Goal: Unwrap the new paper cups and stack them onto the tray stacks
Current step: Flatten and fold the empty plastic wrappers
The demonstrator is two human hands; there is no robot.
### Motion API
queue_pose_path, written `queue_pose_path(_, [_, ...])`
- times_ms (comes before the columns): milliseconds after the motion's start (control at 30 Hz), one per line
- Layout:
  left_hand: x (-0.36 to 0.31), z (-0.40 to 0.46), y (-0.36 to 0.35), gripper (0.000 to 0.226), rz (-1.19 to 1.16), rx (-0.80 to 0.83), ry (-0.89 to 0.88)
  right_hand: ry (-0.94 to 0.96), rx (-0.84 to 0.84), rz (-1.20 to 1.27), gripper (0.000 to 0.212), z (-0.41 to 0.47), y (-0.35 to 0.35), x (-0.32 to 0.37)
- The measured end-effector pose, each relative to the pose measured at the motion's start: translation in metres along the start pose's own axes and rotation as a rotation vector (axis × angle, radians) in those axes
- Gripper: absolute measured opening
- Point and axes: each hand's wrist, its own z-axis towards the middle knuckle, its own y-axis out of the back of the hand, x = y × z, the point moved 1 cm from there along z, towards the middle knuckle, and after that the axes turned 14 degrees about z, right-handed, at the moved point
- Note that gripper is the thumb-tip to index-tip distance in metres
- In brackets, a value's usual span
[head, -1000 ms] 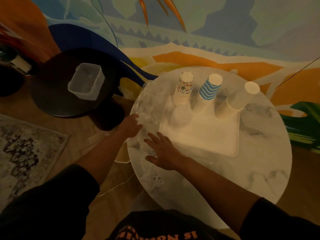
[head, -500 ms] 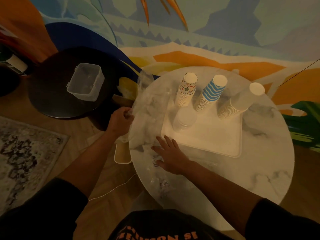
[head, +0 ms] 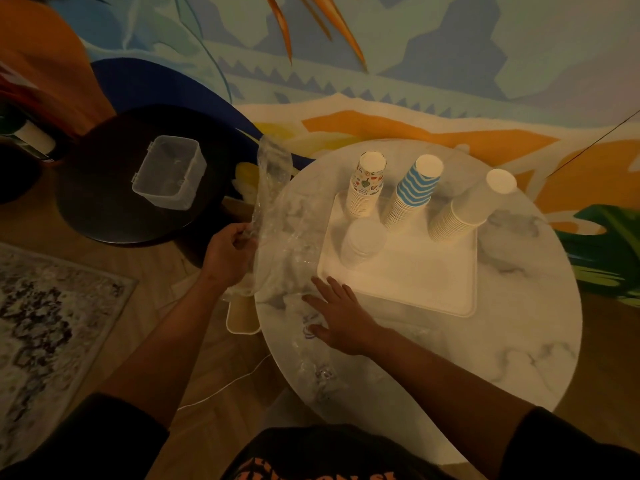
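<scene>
A white tray point(head: 415, 292) on the round marble table point(head: 502, 341) carries three tall paper cup stacks: a patterned stack point(head: 367, 188), a blue-striped stack point(head: 414, 190) and a plain white stack point(head: 467, 209). A short stack of clear cups point(head: 362, 242) stands in front of them. My left hand point(head: 227, 254) pinches a clear plastic wrapper point(head: 273, 209) at the table's left edge and lifts it upright. My right hand point(head: 337, 313) lies flat with spread fingers on more crumpled clear wrapping point(head: 311, 368) just left of the tray.
A dark round side table point(head: 104, 209) to the left bears an open clear plastic box point(head: 169, 176). A beige bin point(head: 242, 317) sits on the wood floor under the table edge, with a white cable point(head: 221, 389) and a patterned rug point(head: 45, 327) nearby.
My left hand has closed on the wrapper and raised it off the table's left edge. My right hand has slid slightly toward the tray, still flat.
</scene>
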Motion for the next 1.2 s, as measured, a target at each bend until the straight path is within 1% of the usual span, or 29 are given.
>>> queue_pose_path(100, [-0.005,-0.008,0.001,0.037,-0.027,0.033,0.009,-0.007,-0.016,0.074,0.064,-0.006,0.010,0.006])
queue_pose_path(200, [-0.022,-0.021,0.011,0.031,-0.081,0.049,-0.021,0.002,-0.091,0.272,0.060,-0.013,0.026,0.016])
queue_pose_path(300, [-0.045,-0.034,0.028,0.023,-0.203,0.076,-0.073,0.059,-0.243,0.449,0.052,-0.025,0.056,0.033])
queue_pose_path(367, [-0.064,-0.044,0.039,0.024,-0.327,0.099,-0.119,0.109,-0.380,0.547,0.047,-0.036,0.081,0.042])
queue_pose_path(400, [-0.073,-0.050,0.044,0.026,-0.386,0.119,-0.147,0.103,-0.418,0.615,0.046,-0.041,0.094,0.046])
queue_pose_path(467, [-0.090,-0.061,0.050,0.028,-0.468,0.176,-0.203,0.049,-0.414,0.841,0.042,-0.049,0.120,0.051])
queue_pose_path(533, [-0.103,-0.068,0.051,0.030,-0.524,0.241,-0.246,0.035,-0.407,1.084,0.036,-0.054,0.141,0.052])
queue_pose_path(600, [-0.111,-0.072,0.046,0.031,-0.579,0.309,-0.266,0.018,-0.429,1.228,0.036,-0.059,0.159,0.049])
queue_pose_path(633, [-0.114,-0.074,0.042,0.031,-0.603,0.353,-0.268,-0.003,-0.418,1.295,0.040,-0.061,0.165,0.046])
queue_pose_path(700, [-0.120,-0.080,0.032,0.032,-0.629,0.459,-0.268,-0.055,-0.361,1.394,0.059,-0.064,0.172,0.038])
queue_pose_path(767, [-0.124,-0.089,0.021,0.033,-0.633,0.554,-0.265,-0.084,-0.317,1.455,0.076,-0.067,0.172,0.032])
queue_pose_path(800, [-0.126,-0.093,0.015,0.032,-0.625,0.597,-0.261,-0.092,-0.308,1.491,0.077,-0.069,0.170,0.029])
queue_pose_path(833, [-0.128,-0.098,0.008,0.032,-0.614,0.638,-0.257,-0.099,-0.306,1.532,0.074,-0.071,0.167,0.027])
queue_pose_path(867, [-0.129,-0.103,0.001,0.032,-0.601,0.677,-0.254,-0.108,-0.319,1.563,0.066,-0.073,0.164,0.025])
queue_pose_path(933, [-0.128,-0.111,-0.015,0.032,-0.578,0.743,-0.245,-0.130,-0.380,1.578,0.048,-0.078,0.158,0.020])
queue_pose_path(967, [-0.126,-0.115,-0.022,0.032,-0.572,0.771,-0.229,-0.144,-0.415,1.575,0.043,-0.081,0.155,0.016])
queue_pose_path(1100, [-0.121,-0.128,-0.043,0.038,-0.540,0.857,-0.199,-0.167,-0.494,1.502,0.030,-0.100,0.145,0.002])
queue_pose_path(1200, [-0.126,-0.132,-0.049,0.044,-0.549,0.862,-0.192,-0.172,-0.517,1.401,0.021,-0.114,0.137,-0.008])
